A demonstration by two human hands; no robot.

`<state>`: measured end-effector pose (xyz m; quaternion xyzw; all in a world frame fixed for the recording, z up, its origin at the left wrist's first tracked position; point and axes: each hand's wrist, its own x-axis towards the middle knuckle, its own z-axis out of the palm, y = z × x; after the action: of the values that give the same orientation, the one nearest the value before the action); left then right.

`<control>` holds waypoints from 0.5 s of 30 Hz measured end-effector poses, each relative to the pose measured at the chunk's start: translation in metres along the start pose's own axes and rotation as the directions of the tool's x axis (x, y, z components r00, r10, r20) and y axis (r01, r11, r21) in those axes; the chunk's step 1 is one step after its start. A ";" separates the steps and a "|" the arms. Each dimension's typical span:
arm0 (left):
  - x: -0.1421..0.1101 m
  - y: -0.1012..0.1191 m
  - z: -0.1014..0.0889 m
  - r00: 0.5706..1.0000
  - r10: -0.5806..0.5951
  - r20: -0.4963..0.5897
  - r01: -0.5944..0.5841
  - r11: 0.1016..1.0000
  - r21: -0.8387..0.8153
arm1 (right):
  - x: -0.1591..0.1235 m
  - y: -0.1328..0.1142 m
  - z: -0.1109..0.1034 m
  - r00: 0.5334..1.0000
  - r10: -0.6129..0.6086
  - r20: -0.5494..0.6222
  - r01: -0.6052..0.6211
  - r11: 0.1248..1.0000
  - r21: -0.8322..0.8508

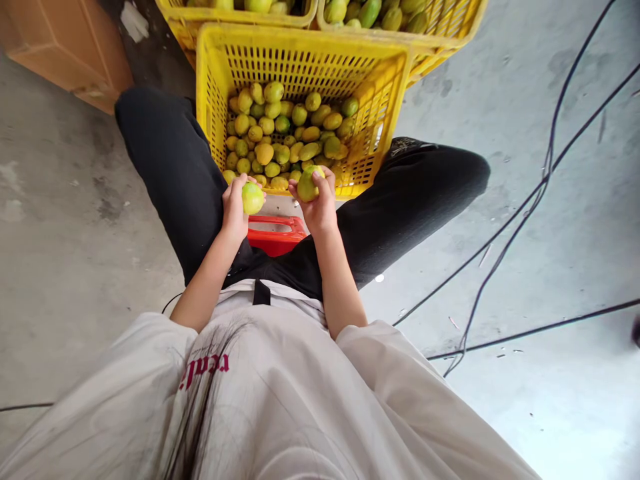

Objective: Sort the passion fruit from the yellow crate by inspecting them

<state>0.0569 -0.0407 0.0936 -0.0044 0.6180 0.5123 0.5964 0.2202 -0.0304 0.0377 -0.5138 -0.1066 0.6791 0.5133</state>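
My left hand (236,203) is closed around a yellow-green lemon (253,199), which shows on the side facing my right hand. A second greenish lemon (307,186) is gripped in my right hand (323,203), the thumb lying over its top. Both hands are near the front rim of a yellow plastic crate (375,150), a short gap apart. Inside that crate lie several loose lemons (264,153), some yellow, some green, mostly over its left and middle part.
Two more yellow crates with green fruit, one at the back left (240,17) and one at the back right (450,30), adjoin the first. A red plastic stool or crate (275,247) shows between my legs. A cardboard box (65,47) stands left; black cables (547,173) cross the floor on the right.
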 end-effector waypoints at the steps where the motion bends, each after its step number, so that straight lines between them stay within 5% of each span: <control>1: -0.001 0.002 0.001 1.000 -0.018 0.020 0.019 1.000 -0.024 | -0.001 -0.002 0.000 1.000 0.008 -0.007 -0.008 1.000 0.023; 6: -0.004 0.005 0.005 0.987 -0.080 0.141 0.101 0.984 -0.146 | -0.004 -0.010 0.007 0.997 0.073 0.029 -0.076 0.991 0.114; 15: -0.003 0.001 -0.006 0.967 -0.152 0.205 0.157 0.988 -0.011 | -0.004 -0.003 0.003 0.992 0.050 0.120 -0.056 0.997 0.045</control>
<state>0.0531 -0.0461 0.0953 -0.0082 0.5446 0.4704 0.6943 0.2191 -0.0311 0.0439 -0.4628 -0.1069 0.7241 0.5001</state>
